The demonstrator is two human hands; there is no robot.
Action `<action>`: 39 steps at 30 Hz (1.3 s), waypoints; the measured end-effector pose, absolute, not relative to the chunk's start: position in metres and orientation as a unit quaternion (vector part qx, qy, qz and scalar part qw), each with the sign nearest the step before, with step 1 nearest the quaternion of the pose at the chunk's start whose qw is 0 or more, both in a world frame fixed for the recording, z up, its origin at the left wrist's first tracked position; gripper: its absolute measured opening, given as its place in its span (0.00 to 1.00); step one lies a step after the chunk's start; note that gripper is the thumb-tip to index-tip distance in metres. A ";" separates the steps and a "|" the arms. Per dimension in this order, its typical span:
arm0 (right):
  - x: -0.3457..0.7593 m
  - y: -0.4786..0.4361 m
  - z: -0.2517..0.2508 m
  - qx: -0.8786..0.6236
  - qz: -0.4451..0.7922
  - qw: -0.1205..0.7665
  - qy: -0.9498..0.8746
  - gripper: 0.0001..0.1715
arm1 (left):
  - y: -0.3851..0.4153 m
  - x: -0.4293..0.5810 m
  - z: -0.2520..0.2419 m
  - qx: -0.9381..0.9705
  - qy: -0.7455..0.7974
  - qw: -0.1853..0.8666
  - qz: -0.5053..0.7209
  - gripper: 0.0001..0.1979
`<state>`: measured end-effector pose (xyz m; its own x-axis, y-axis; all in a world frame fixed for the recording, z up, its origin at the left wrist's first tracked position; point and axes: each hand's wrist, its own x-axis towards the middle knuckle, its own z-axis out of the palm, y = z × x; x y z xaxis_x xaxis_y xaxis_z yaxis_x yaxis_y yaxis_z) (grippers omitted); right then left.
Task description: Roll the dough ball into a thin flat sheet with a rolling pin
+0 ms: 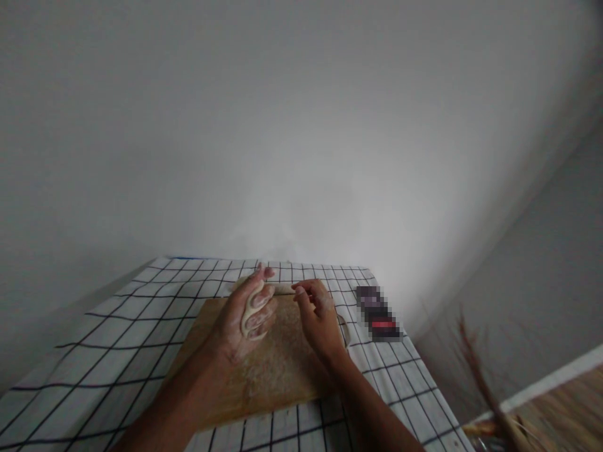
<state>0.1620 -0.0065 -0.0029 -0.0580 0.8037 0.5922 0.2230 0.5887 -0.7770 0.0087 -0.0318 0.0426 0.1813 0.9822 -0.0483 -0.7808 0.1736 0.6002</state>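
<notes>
My left hand (249, 317) is raised over the near-left part of a wooden board, palm turned inward. Its fingers are curled round a thin, pale piece of dough (249, 309), whose edge folds along the fingers. My right hand (316, 314) is to its right, over the board's right side, with thumb and fingertips bent close together; whatever they hold, if anything, cannot be made out. Between the hands, at the far edge of the board, a pale, rod-like thing (283, 290) reaches to the right fingertips. The flour-dusted cutting board (277, 370) lies beneath both hands.
A white tablecloth with black grid lines (117, 342) covers the table. Right of the board lies a blurred-out dark and red item (379, 314). The board's handle loop (345, 331) shows at its right. A pale wall (301, 138) stands behind; brown twigs (485, 376) are at the right.
</notes>
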 end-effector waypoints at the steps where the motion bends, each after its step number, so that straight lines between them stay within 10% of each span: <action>1: 0.161 -0.007 -0.002 -0.372 0.251 0.575 -0.684 0.10 | -0.031 0.007 0.044 0.236 0.207 0.736 0.600 0.11; 19: 0.154 -0.031 0.014 -0.298 0.157 0.451 -0.826 0.36 | -0.034 0.026 0.022 0.221 0.187 0.830 0.477 0.33; 25: 0.149 -0.027 0.012 -0.331 0.197 0.548 -0.743 0.11 | -0.038 0.042 0.021 0.206 0.163 0.828 0.496 0.35; 28: 0.156 -0.015 0.010 -0.397 0.294 0.611 -0.618 0.18 | -0.035 0.050 0.021 0.237 0.185 0.823 0.483 0.31; 39: 0.163 0.009 -0.001 -0.345 0.588 0.617 -0.393 0.35 | -0.029 0.038 0.022 0.437 0.371 0.425 0.700 0.14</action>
